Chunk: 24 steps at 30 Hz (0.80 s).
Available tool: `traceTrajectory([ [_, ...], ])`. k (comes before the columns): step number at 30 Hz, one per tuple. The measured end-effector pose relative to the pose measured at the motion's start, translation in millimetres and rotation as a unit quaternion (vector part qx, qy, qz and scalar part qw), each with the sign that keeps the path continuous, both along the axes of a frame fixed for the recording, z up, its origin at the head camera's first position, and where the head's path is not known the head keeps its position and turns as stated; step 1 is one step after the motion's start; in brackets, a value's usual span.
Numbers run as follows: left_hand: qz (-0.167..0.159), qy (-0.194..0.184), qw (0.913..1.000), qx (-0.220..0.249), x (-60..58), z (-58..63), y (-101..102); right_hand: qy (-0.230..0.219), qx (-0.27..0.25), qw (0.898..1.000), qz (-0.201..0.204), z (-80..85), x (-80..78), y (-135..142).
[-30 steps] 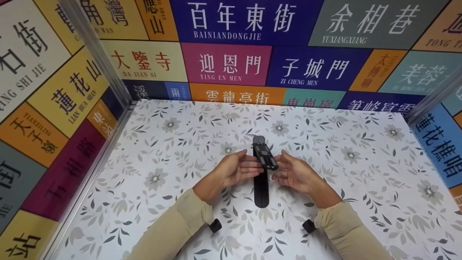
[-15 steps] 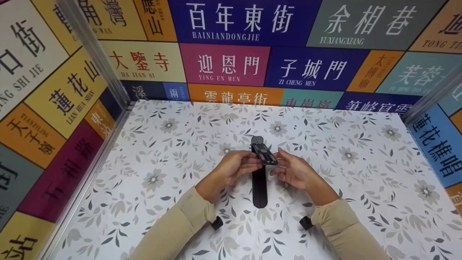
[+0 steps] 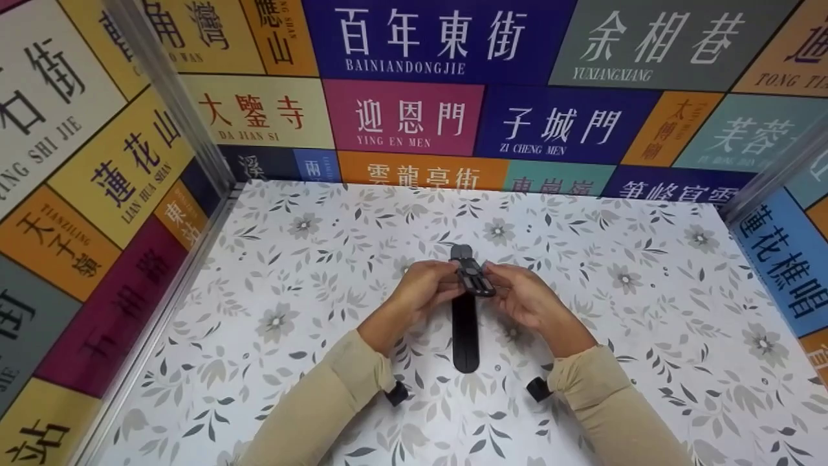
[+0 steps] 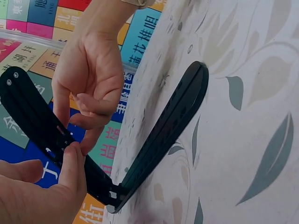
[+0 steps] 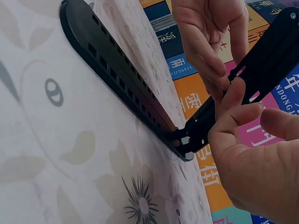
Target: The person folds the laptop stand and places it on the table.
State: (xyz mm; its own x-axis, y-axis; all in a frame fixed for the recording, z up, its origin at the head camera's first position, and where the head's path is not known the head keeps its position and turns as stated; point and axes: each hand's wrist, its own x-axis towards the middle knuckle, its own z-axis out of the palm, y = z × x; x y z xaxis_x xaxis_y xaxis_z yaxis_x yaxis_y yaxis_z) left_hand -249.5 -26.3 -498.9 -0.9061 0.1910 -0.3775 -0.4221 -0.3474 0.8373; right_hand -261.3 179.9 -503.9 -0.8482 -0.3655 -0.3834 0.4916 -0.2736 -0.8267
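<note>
A black folding stand stands on the patterned table. Its long slotted base [image 3: 466, 340] lies flat, pointing towards me, and its upper arm [image 4: 30, 109] tilts up from a hinge [image 5: 184, 139] at the far end. My left hand [image 3: 420, 289] holds one edge of the raised arm, thumb on top and fingers against the side and underside. On the opposite edge my right hand [image 3: 525, 292] pinches the arm the same way. In the wrist views, fingertips of both hands meet around the arm's middle joint, partly hiding it.
A white table [image 3: 278, 388] with a grey leaf and flower print lies beneath the stand. Walls of coloured panels with Chinese lettering [image 3: 401, 116] rise at the back and sides. A dark strap piece [image 3: 538, 389] shows at each wrist.
Both hands have come closer together, and their thumbs have settled onto the raised arm's edges. The arm's near end has lifted slightly. The base stays put.
</note>
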Motion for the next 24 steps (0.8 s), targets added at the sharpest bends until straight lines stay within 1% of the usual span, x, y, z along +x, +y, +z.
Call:
traceTrajectory([
  [6, -0.010, 0.010, 0.9992, -0.039, 1.1, -2.6, 0.1, 0.014, 0.015, 1.000, -0.006, -3.8, 0.8, -3.9],
  [8, -0.015, 0.012, 0.9984, -0.052, 2.3, -3.7, -0.3, 0.016, 0.029, 0.999, -0.001, -4.6, 1.2, -4.4],
  [13, -0.030, 0.016, 0.9939, -0.105, 6.0, -6.9, -1.8, 0.002, 0.070, 0.997, 0.017, -5.6, 3.3, -4.1],
  [16, -0.047, 0.023, 0.9886, -0.142, 7.2, -10.2, -2.3, 0.001, 0.093, 0.995, 0.033, -6.6, 5.3, -3.9],
  [19, -0.068, 0.039, 0.9791, -0.187, 7.9, -14.0, -3.0, 0.008, 0.132, 0.990, 0.049, -8.9, 6.7, -5.1],
  [21, -0.084, 0.051, 0.9734, -0.207, 8.5, -15.5, -3.5, 0.015, 0.164, 0.985, 0.059, -10.8, 7.3, -6.4],
  [24, -0.101, 0.070, 0.9631, -0.240, 9.0, -18.1, -3.9, 0.035, 0.216, 0.973, 0.072, -13.4, 8.4, -9.2],
])
